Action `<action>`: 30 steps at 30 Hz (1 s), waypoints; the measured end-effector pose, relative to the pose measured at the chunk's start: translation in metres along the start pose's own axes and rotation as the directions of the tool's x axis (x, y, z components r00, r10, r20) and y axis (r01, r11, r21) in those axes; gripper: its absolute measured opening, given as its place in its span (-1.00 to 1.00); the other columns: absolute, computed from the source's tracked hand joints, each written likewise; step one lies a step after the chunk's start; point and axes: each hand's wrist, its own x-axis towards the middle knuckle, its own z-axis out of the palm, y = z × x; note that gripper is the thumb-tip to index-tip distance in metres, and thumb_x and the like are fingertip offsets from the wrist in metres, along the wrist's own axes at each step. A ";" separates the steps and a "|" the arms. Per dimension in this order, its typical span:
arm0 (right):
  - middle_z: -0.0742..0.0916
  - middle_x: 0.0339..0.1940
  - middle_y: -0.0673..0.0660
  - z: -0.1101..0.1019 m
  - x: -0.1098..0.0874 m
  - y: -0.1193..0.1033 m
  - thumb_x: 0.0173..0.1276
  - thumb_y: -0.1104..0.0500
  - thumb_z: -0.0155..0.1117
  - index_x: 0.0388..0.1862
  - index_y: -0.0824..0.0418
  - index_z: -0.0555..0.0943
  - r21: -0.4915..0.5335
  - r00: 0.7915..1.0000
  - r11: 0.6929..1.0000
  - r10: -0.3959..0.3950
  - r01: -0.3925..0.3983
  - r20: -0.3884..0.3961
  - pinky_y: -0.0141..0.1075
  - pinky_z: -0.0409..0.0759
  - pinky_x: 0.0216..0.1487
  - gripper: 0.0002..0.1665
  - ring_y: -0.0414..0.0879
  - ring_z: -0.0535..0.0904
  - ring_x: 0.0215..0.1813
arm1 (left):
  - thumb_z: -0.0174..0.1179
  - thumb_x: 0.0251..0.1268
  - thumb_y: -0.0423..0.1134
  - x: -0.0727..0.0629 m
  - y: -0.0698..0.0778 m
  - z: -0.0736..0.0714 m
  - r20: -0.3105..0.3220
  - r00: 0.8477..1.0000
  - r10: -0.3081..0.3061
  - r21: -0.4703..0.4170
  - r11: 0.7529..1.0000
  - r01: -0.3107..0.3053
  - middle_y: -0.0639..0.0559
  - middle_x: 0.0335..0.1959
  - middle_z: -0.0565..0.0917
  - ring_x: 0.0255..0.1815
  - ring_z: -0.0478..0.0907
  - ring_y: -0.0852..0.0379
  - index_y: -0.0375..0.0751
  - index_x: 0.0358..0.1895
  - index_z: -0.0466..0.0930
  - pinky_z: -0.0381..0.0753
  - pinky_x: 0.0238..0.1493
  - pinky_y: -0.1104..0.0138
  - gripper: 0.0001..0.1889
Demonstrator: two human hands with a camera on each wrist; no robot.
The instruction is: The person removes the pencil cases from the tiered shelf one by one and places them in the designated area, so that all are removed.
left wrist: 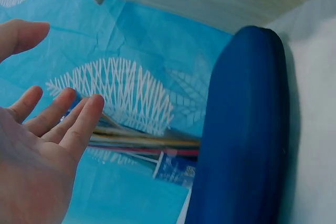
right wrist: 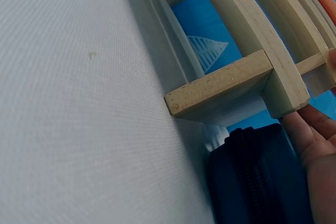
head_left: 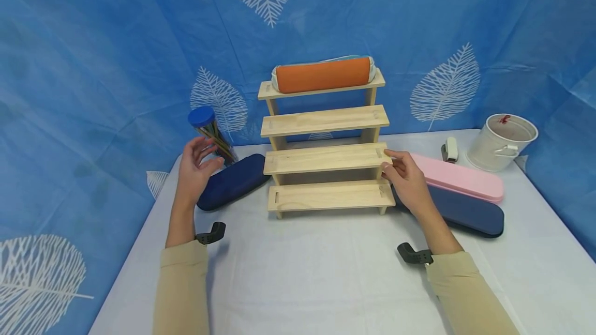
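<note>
A four-tier wooden step shelf (head_left: 328, 158) stands in the middle of the table, with an orange pencil case (head_left: 326, 74) lying on its top tier. My right hand (head_left: 407, 180) pinches the right end of the second tier from the bottom, thumb and fingers at the board's edge. On the other side my left hand (head_left: 195, 167) is held up with fingers spread and a little bent, nothing in it. Behind it leans a clear tube (head_left: 215, 133) with a blue lid and thin sticks inside. A dark blue zip case (left wrist: 239, 129) lies beside that hand, next to the shelf.
To the right of the shelf lie a navy case (head_left: 465, 211) and a pink case (head_left: 458, 176). Farther back are a small white-and-dark stapler (head_left: 449, 149) and a white metal bucket (head_left: 500, 143). A blue leaf-print cloth (head_left: 139, 56) hangs behind the white table.
</note>
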 end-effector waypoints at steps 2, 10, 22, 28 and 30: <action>0.51 0.14 0.29 0.000 0.001 0.004 0.49 0.11 0.09 0.34 0.28 0.34 0.002 1.000 1.000 -0.002 0.002 0.000 -0.29 0.57 0.01 -0.48 0.04 0.54 0.10 | 0.21 0.30 -0.38 0.004 0.003 0.002 0.006 1.000 0.003 -0.016 1.000 -0.003 -0.36 0.36 0.25 0.33 0.23 -0.31 -0.39 0.43 -0.01 0.43 0.19 0.21 -0.27; 0.51 0.17 0.19 -0.002 0.009 0.030 0.45 -0.05 0.13 0.34 0.10 0.38 0.010 1.000 1.000 0.009 -0.009 -0.014 -0.41 0.56 -0.02 -0.46 -0.02 0.54 0.12 | 0.22 0.31 -0.36 0.019 0.005 0.008 0.012 1.000 0.020 -0.040 0.999 -0.020 -0.33 0.35 0.29 0.32 0.28 -0.25 -0.30 0.43 0.08 0.37 0.23 0.09 -0.31; 0.54 0.11 0.19 -0.003 0.008 0.031 0.45 -0.06 0.13 0.33 0.10 0.39 0.010 1.000 1.000 0.006 -0.006 -0.016 -0.40 0.56 -0.03 -0.45 -0.03 0.57 0.08 | 0.21 0.33 -0.31 0.040 0.024 0.026 0.056 0.997 0.045 -0.033 0.999 -0.044 -0.30 0.33 0.33 0.31 0.30 -0.25 -0.27 0.43 0.12 0.40 0.21 0.14 -0.34; 0.55 0.10 0.20 -0.002 0.009 0.031 0.45 -0.06 0.12 0.33 0.12 0.38 0.012 1.000 1.000 0.003 -0.003 -0.010 -0.36 0.57 -0.02 -0.45 -0.02 0.57 0.07 | 0.21 0.32 -0.31 0.050 0.033 0.036 0.069 0.996 0.055 -0.004 0.998 -0.055 -0.31 0.33 0.34 0.30 0.32 -0.23 -0.29 0.42 0.13 0.42 0.19 0.09 -0.34; 0.54 0.11 0.20 -0.002 0.009 0.031 0.45 -0.06 0.13 0.33 0.12 0.39 0.010 1.000 1.000 0.005 -0.005 -0.014 -0.36 0.57 -0.02 -0.45 -0.02 0.57 0.07 | 0.22 0.32 -0.31 0.055 0.035 0.040 0.077 0.995 0.060 -0.005 0.998 -0.060 -0.31 0.32 0.35 0.30 0.32 -0.24 -0.29 0.42 0.14 0.43 0.18 0.09 -0.34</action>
